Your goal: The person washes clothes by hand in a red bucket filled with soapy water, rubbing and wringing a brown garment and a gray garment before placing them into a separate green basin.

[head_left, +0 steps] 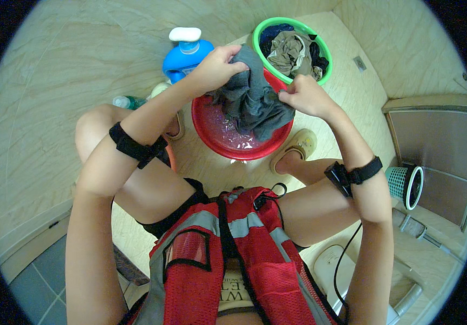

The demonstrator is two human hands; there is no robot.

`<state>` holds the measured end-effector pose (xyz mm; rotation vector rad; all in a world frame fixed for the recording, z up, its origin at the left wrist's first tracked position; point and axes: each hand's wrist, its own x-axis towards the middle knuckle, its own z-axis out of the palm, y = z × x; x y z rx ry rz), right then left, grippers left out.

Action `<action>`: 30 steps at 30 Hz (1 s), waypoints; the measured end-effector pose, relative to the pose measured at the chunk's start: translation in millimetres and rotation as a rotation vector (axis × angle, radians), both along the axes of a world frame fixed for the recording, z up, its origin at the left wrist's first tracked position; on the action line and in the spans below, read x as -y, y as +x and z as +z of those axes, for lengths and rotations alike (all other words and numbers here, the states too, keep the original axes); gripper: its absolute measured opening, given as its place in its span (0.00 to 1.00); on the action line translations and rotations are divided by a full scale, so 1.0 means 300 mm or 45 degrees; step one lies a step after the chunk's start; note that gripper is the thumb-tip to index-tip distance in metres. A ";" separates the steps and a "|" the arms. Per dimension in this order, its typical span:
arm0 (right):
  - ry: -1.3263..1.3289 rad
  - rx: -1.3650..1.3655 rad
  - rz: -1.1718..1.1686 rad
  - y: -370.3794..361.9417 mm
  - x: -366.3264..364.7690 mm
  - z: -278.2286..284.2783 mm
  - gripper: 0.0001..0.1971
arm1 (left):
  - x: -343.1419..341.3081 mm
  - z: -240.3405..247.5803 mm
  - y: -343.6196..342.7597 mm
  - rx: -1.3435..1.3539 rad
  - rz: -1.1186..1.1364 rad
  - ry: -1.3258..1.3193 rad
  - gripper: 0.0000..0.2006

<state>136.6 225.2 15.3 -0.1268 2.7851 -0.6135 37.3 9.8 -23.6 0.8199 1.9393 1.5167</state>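
Note:
A dark grey wet garment (252,97) is stretched between my two hands over a red basin (206,138). My left hand (220,67) pinches its upper left part, above the basin's far left rim. On the other side, my right hand (306,97) has its fingers closed on the garment's right edge. The cloth's lower folds hang down into the basin, where sudsy water (233,135) shows in front of them. Which kind of garment it is, I cannot tell.
A green basket (328,54) of clothes stands beyond the basin. Left of the basin are a blue detergent bottle (175,60) with a white cap and a green bottle (131,102). My slippered foot (303,143) is right of the basin. A teal wastebasket (401,181) stands farther right.

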 end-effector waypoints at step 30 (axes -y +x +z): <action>-0.986 -0.358 0.007 0.019 0.019 0.187 0.15 | 0.087 0.037 0.036 -0.453 -0.014 -0.359 0.32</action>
